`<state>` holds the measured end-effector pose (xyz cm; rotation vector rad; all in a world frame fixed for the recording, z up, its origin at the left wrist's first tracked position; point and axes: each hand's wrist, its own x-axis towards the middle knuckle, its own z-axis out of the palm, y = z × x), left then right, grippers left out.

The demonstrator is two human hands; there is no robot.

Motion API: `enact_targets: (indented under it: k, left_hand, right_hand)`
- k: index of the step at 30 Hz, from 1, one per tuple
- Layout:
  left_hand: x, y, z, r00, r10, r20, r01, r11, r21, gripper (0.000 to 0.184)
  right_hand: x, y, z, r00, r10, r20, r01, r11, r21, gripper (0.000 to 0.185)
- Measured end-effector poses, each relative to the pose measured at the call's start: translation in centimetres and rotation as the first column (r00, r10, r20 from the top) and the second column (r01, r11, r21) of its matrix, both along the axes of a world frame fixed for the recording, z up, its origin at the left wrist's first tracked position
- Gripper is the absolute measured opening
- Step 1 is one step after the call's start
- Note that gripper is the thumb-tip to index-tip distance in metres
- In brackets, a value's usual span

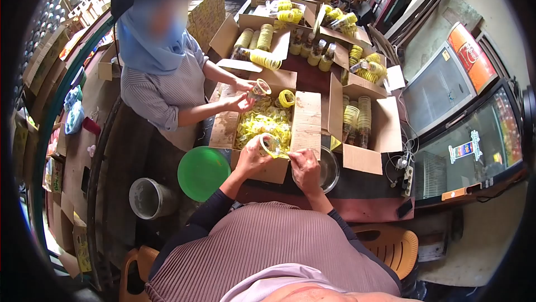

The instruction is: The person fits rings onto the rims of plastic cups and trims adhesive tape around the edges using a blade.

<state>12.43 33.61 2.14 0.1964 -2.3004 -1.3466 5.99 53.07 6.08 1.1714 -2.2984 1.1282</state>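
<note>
In front of me my left hand (252, 159) is closed round a clear plastic cup (270, 144) with a pale rim. The fingers of my right hand (306, 169) are pinched on a thin yellow plastic strip (283, 155) at the cup's right side; whether it is joined to the cup I cannot tell. Both hands are over the near edge of an open cardboard box (307, 116). Inside lie many crumpled yellow plastic pieces (262, 127) and a yellow ringed stack (286, 98).
Across to the left a co-worker (162, 73) holds another clear cup (261, 88). A green round lid or basin (204, 174), a grey bucket (149, 198) and a metal bowl (330, 170) are near me. Boxes of stacked cups (364, 120) surround several bottles (315, 54). A glass-door fridge (469, 145) stands right.
</note>
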Motion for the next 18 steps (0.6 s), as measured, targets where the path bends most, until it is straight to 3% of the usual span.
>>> enact_targets:
  k: [5, 7, 11, 13, 18]
  left_hand:
    - [-0.2, -0.4, 0.5, 0.999, -0.045, -0.003, 0.045, 0.999, -0.01, 0.045]
    - [-0.3, -0.4, 0.8, 0.992, -0.087, 0.091, 0.078, 0.992, 0.099, 0.045]
    - [-0.9, 0.3, 0.8, 0.986, -0.134, 0.104, 0.126, 0.989, 0.078, 0.044]
    - [-0.9, 0.6, 1.8, 0.963, -0.17, 0.209, 0.141, 0.979, 0.145, 0.042]
    - [-1.4, 0.0, 0.6, 0.965, -0.21, 0.158, 0.172, 0.959, 0.225, 0.039]
  right_hand:
    - [-0.5, -0.4, -0.1, 0.993, 0.026, -0.114, -0.01, 0.99, 0.142, 0.019]
    - [-0.5, -0.5, -0.1, 0.992, 0.021, -0.125, -0.003, 0.99, 0.142, 0.019]
    - [-0.7, -0.5, -0.3, 0.992, 0.007, -0.128, 0.015, 0.985, 0.171, 0.018]
    - [-0.9, -0.4, -0.9, 0.99, 0.004, -0.144, 0.022, 0.984, 0.175, 0.018]
    - [-1.2, -0.9, -1.9, 0.986, -0.005, -0.167, 0.037, 0.982, 0.184, 0.017]
